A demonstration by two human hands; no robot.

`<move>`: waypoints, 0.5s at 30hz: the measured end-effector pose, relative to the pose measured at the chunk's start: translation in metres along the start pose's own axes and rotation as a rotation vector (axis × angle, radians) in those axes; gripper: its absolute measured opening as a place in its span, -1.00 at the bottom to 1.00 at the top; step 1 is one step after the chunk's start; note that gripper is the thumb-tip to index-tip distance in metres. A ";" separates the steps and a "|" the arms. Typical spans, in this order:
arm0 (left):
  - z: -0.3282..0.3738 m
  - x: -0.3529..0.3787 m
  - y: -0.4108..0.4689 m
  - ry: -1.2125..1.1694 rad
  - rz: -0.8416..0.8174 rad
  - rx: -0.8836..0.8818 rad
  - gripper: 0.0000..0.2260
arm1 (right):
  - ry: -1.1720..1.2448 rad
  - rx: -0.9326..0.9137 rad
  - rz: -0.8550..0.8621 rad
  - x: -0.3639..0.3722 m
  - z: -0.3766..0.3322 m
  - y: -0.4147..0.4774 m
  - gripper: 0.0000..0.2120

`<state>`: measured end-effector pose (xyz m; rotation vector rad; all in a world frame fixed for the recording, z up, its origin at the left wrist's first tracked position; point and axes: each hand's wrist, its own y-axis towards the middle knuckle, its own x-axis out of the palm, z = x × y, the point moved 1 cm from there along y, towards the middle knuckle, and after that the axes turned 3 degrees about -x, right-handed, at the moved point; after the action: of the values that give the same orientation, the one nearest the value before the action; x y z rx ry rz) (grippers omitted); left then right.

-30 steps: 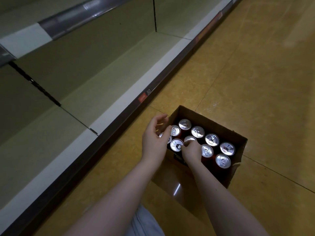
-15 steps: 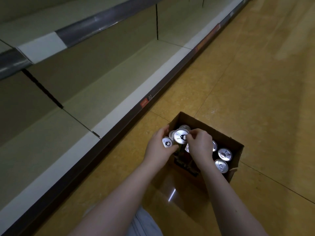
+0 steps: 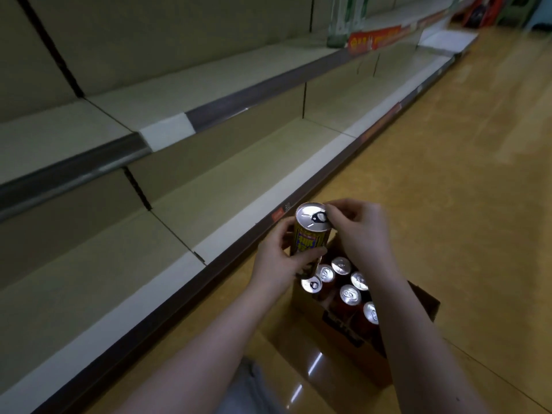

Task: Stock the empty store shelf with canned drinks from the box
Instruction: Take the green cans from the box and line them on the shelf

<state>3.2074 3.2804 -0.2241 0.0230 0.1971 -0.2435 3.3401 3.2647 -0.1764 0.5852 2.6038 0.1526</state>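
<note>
A tall yellow can (image 3: 309, 237) with a silver top is lifted above the open cardboard box (image 3: 424, 300) on the floor. My left hand (image 3: 279, 262) wraps around the can's body. The fingertips of my right hand (image 3: 363, 231) pinch its top rim by the pull tab. Several more cans (image 3: 349, 294) with silver tops stand upright in the box, partly hidden by my right forearm. One can (image 3: 312, 284) sits just under my left hand; whether that hand touches it I cannot tell. The bare bottom shelf (image 3: 239, 177) runs along the left, close to the box.
A second bare shelf (image 3: 185, 85) sits above the bottom one, with a grey price rail. Far down the aisle stand green bottles (image 3: 339, 22), a red sign strip (image 3: 373, 37) and a white tray (image 3: 448, 40). Yellow floor (image 3: 463, 174) spreads to the right.
Both hands have lifted a yellow can up out of the box and toward the shelf. My head has tilted up, bringing the upper shelf and far aisle into view.
</note>
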 end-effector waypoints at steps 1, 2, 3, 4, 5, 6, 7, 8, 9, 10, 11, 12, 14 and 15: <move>0.004 -0.006 -0.002 -0.008 0.025 0.010 -0.57 | 0.050 -0.011 -0.015 0.004 -0.007 0.000 -0.86; 0.008 -0.015 -0.004 -0.020 0.059 0.016 -0.60 | 0.113 -0.024 -0.034 0.010 -0.017 -0.001 -0.85; 0.013 -0.025 -0.006 -0.033 0.102 0.026 -0.64 | 0.198 -0.033 -0.051 0.017 -0.026 -0.002 -0.85; 0.018 -0.033 -0.008 -0.050 0.145 0.034 -0.68 | 0.293 -0.038 -0.064 0.023 -0.034 -0.004 -0.86; 0.024 -0.042 -0.010 -0.067 0.199 0.047 -0.73 | 0.387 -0.044 -0.079 0.030 -0.043 -0.006 -0.87; 0.029 -0.051 -0.011 -0.091 0.248 0.065 -0.76 | 0.466 -0.052 -0.094 0.038 -0.050 -0.009 -0.88; 0.034 -0.062 -0.014 -0.114 0.301 0.093 -0.76 | 0.519 -0.067 -0.110 0.048 -0.058 -0.013 -0.88; 0.041 -0.072 -0.016 -0.135 0.344 0.122 -0.73 | 0.543 -0.082 -0.117 0.057 -0.064 -0.016 -0.87; 0.047 -0.082 -0.019 -0.151 0.382 0.145 -0.69 | 0.560 -0.094 -0.126 0.066 -0.070 -0.021 -0.86; 0.053 -0.097 -0.024 -0.166 0.426 0.172 -0.66 | 0.583 -0.108 -0.149 0.079 -0.080 -0.027 -0.83; 0.059 -0.113 -0.028 -0.177 0.465 0.200 -0.65 | 0.614 -0.117 -0.180 0.092 -0.091 -0.032 -0.81; 0.065 -0.123 -0.032 -0.185 0.487 0.219 -0.66 | 0.638 -0.122 -0.207 0.101 -0.099 -0.037 -0.80; 0.073 -0.152 -0.041 -0.194 0.541 0.264 -0.66 | 0.678 -0.175 -0.286 0.124 -0.120 -0.047 -0.85; 0.077 -0.165 -0.045 -0.195 0.571 0.278 -0.65 | 0.697 -0.207 -0.326 0.134 -0.130 -0.051 -0.90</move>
<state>3.0538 3.2724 -0.1164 0.3257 -0.0430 0.2976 3.1530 3.2755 -0.1275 0.0119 3.2406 0.6017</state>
